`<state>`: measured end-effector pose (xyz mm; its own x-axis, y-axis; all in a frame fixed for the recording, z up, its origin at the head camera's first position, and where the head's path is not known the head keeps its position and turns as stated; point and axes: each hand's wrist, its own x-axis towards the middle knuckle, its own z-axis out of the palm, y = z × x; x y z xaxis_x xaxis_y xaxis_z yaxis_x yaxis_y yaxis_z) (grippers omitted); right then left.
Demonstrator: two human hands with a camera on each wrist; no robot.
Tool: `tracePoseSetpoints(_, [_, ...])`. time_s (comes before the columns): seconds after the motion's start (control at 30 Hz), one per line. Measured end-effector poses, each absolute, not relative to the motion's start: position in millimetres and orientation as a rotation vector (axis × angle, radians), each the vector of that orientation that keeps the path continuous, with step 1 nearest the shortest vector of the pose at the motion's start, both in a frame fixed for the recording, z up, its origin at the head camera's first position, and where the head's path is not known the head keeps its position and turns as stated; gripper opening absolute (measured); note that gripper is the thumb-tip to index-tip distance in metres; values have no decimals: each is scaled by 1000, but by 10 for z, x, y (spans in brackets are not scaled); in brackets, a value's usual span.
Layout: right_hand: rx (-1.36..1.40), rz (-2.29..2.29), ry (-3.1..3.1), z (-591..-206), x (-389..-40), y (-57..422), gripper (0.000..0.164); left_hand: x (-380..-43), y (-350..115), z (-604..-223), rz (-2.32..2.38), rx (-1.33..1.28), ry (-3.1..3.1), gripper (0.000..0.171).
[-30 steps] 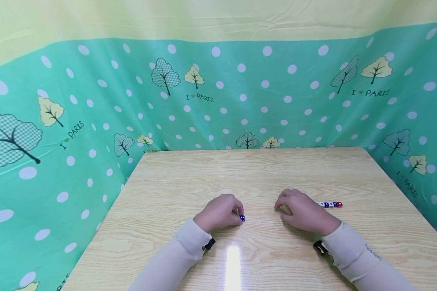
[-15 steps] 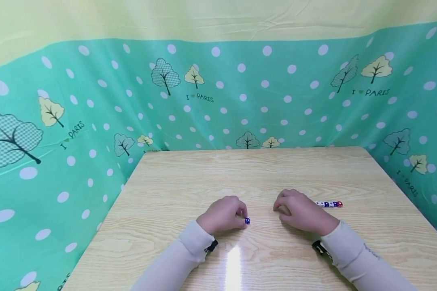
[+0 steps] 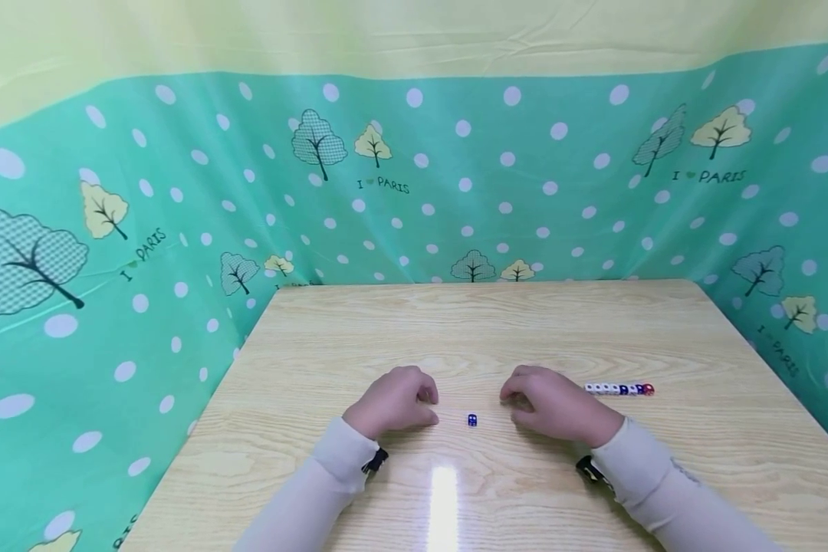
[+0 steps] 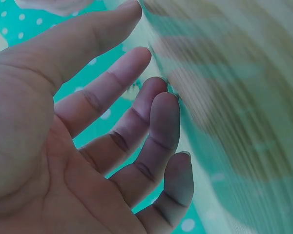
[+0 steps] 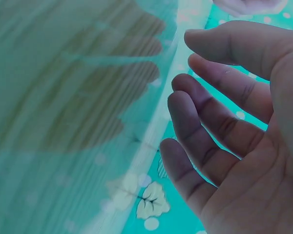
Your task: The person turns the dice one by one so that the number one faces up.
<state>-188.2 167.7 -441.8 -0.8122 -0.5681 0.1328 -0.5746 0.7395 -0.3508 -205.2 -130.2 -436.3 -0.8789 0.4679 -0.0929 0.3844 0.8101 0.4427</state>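
A small blue die (image 3: 472, 420) lies alone on the wooden table, between the two hands and touched by neither. To its left is my left hand (image 3: 393, 402), thumb and fingers apart with nothing between them. On the die's other side my right hand (image 3: 559, 405) rests low over the tabletop, its fingers loosely bent around empty space. Behind the right hand, a row of dice (image 3: 617, 389) runs to the right: several white ones, blue ones and a red one at the end. Both wrist views show empty palms with relaxed fingers.
The pale wooden table (image 3: 483, 330) reaches back to a green dotted curtain (image 3: 483, 176) that encloses its far side and both flanks. A bright light reflection (image 3: 445, 506) lies on the table near the front.
My left hand has let go of the blue die and drawn back to the left; the die stays on the table. The right hand has shifted slightly left, uncovering more of the dice row.
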Motion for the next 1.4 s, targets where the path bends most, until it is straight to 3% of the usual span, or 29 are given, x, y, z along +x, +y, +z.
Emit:
tracePoseSetpoints(0.73, [1146, 608, -2894, -4371, -1852, 1305, 23, -2259, -1654, -4407, 768, 523, 2789, 21])
tracePoseSetpoints(1.17, [1022, 569, -2940, -4352, -1838, 1475, 20, -2081, -1299, -4371, 659, 655, 2769, 17])
tracePoseSetpoints(1.4, [872, 595, -2960, -4407, -1811, 1788, 15, -1966, -1041, -4371, 579, 740, 2768, 17])
